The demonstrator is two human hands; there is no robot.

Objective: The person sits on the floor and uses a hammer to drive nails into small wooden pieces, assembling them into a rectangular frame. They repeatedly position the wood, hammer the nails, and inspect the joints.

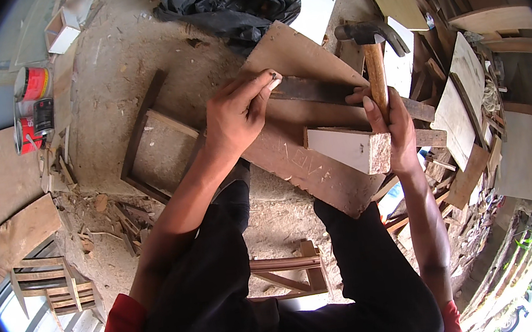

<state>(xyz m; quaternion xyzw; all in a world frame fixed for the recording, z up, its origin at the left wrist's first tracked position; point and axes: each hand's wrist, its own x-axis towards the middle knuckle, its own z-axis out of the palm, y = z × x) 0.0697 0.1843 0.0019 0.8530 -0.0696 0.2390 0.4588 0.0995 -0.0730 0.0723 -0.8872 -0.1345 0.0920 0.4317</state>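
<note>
The hammer (376,71) is in your right grip (401,129), which is closed around its wooden handle; its dark head stands at the far end, with the claw curving to your right. Your left grip (235,117) is pinched shut, finger against thumb, on a small dark piece (274,76), too small to make out; it is over the dark wooden strip (313,88). Just beside your right grip sits a white-faced block (343,149), on the near side of the strip; a broad brown board (298,162) slants beneath it toward your right knee.

Farther out, a dark wooden frame (133,138) lies on the floor (93,120) to your left; beyond the boards are a black plastic bag (228,6) and a white panel (320,6); red tins (33,83) stand at far left; scrap wood (471,179) is heaped along your right.
</note>
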